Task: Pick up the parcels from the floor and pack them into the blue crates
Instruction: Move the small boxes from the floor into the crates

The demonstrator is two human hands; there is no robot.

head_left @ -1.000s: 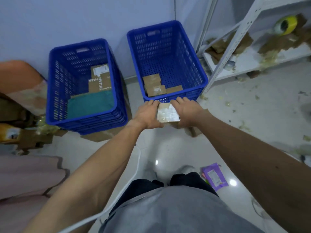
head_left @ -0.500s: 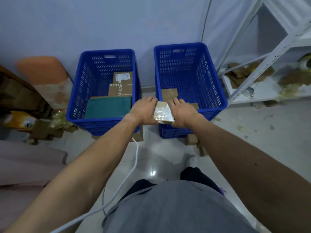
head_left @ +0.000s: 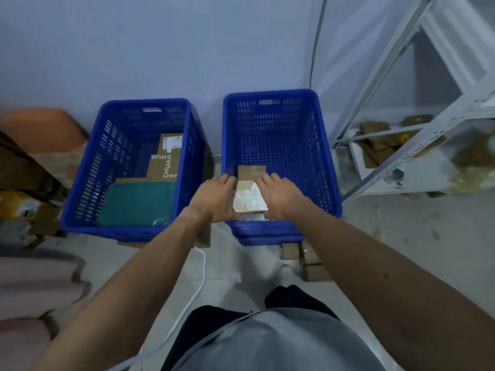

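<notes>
The person wears a grey shirt [head_left: 281,344] with dark trousers [head_left: 294,298] under it. The left arm [head_left: 120,290] and right arm [head_left: 388,277] are bare. One white shoe [head_left: 284,273] shows. A thin white cable [head_left: 198,285] runs past the shirt's left side

2 crates [head_left: 88,170] [head_left: 318,162], 2 hands [head_left: 214,199] [head_left: 278,195], 1 teal pkg [head_left: 136,202], 1 held pkg [head_left: 249,199].

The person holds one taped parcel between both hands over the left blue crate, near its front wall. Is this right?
Not quite. The head view shows the left hand and right hand holding the taped parcel over the right blue crate, near its front wall, not the left blue crate.
</notes>
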